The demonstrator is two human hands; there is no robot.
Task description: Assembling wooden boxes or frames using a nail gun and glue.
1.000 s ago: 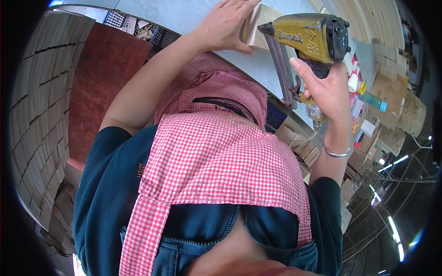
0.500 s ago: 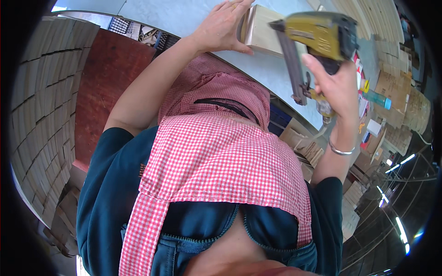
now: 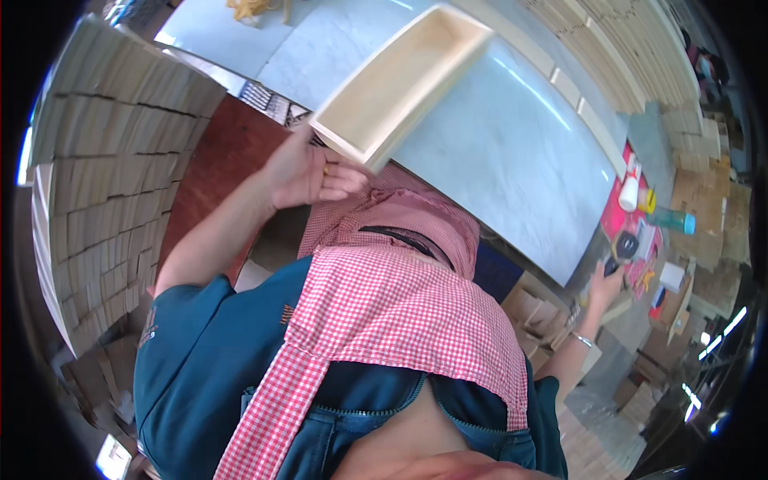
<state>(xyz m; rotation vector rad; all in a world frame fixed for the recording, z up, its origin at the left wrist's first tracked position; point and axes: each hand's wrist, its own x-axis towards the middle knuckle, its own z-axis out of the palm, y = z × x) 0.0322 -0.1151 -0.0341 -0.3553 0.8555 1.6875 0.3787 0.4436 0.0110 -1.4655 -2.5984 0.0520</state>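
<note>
A long, open-topped wooden box (image 3: pixel 364 132) of pale wood lies slanted over the tabletop, its near end jutting past the table edge. My left hand (image 3: pixel 308 172) is at that near corner, palm showing and fingers loosely extended just below the box end. The thumb is partly hidden at the corner, and I cannot tell whether it touches the wood. Far to the right, beyond the table's end, my right hand (image 3: pixel 606 282) is closed round the dark handle of a nail gun (image 3: pixel 625 245), which shows small and foreshortened.
The pale marbled tabletop (image 3: pixel 512 152) has wooden strips (image 3: pixel 588 120) along its far side. Stacked boards (image 3: pixel 112 160) rise at my left. Right of the table are a white bottle (image 3: pixel 630 192), a teal bottle (image 3: pixel 676 221) and cardboard (image 3: pixel 696 192). Yellowish material (image 3: pixel 250 8) lies at the far left.
The nail gun has gone from above the table to the far right, with my right hand. The box has turned to show its open inside; my left hand has come down to its near end.
</note>
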